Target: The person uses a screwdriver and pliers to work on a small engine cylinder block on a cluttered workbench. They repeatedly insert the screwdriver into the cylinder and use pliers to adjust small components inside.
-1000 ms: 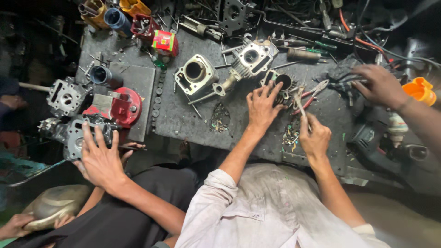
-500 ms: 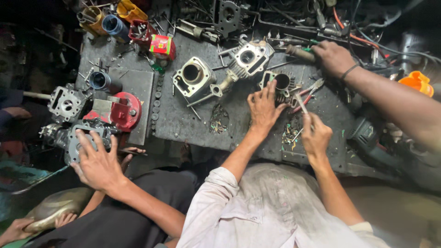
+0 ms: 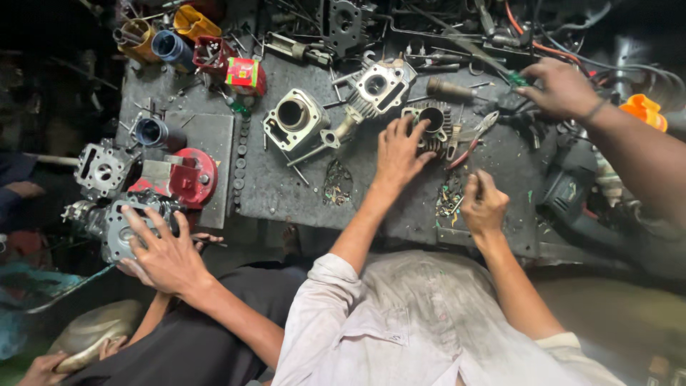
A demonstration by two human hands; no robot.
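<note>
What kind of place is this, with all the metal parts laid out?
Most likely a small engine repair workshop. Finned engine cylinders lie on a grimy metal workbench, pliers and loose tools are scattered about, and the person's left hand rests on another cylinder.

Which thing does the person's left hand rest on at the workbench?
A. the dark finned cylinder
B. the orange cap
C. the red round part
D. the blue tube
A: the left hand lies spread with its fingers on the dark finned cylinder, while the right hand is closed nearby.
</note>
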